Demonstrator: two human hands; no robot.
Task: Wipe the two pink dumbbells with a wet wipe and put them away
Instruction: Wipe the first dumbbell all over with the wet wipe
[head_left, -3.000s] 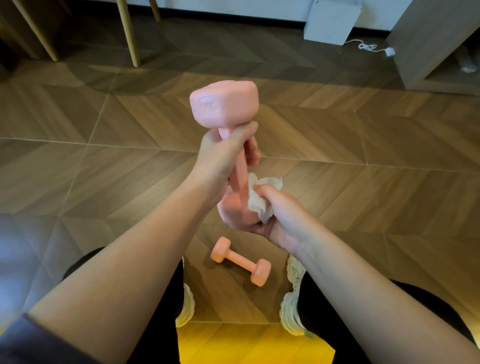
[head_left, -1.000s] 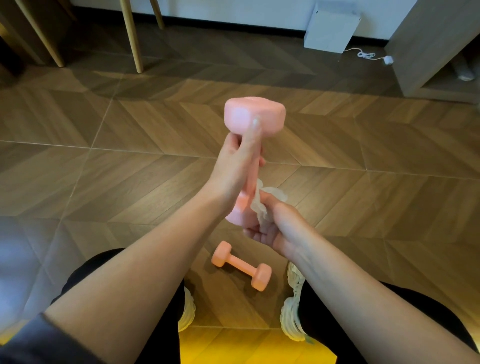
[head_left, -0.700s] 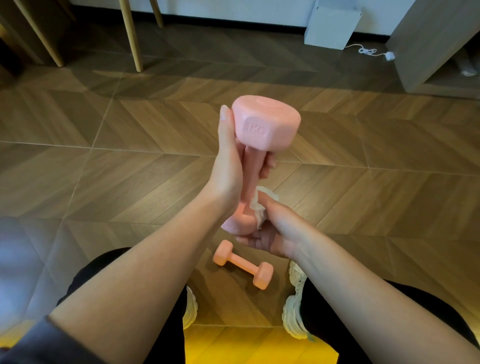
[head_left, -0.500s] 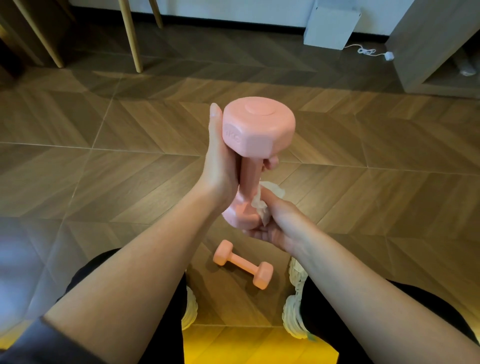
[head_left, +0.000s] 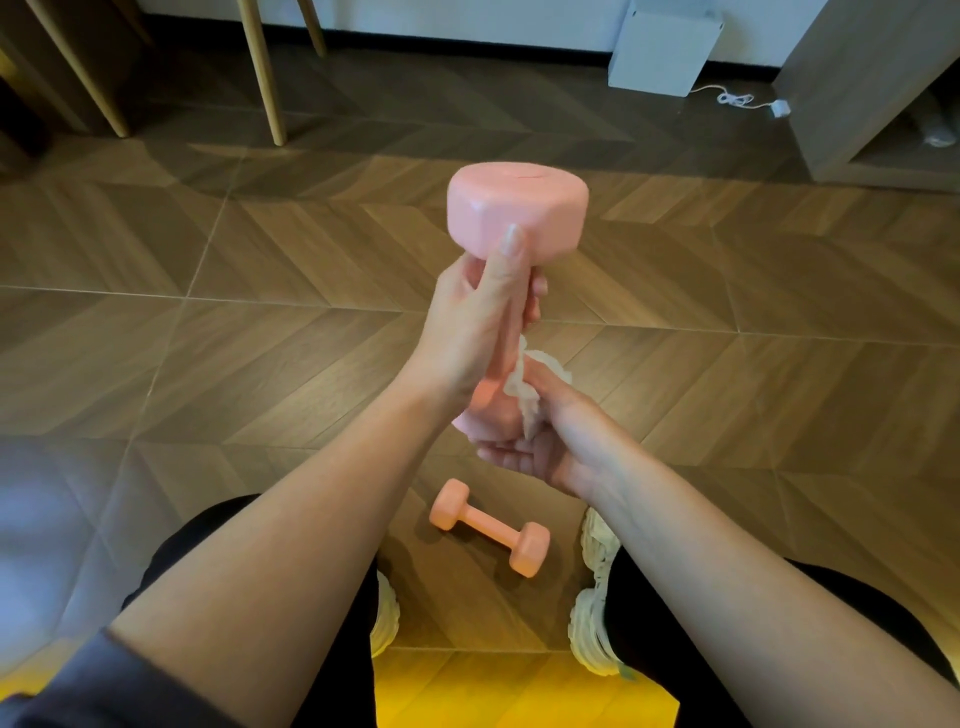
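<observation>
I hold one pink dumbbell (head_left: 517, 208) upright in front of me. My left hand (head_left: 475, 322) grips its handle, thumb up against the top head. My right hand (head_left: 550, 436) cups the lower head from beneath and pinches a crumpled white wet wipe (head_left: 524, 384) against it. The lower head is mostly hidden by both hands. A second pink dumbbell (head_left: 491, 527) lies on the wooden floor between my feet, untouched.
My white shoes (head_left: 595, 618) flank the floor dumbbell. Wooden chair legs (head_left: 262, 78) stand at the back left. A white box (head_left: 662, 47) with a cable and a grey cabinet (head_left: 852, 88) stand at the back right.
The held dumbbell has been turned about its handle in my left hand, and my thumb now lies up the top head. The right hand stays with the wipe at the lower head.
</observation>
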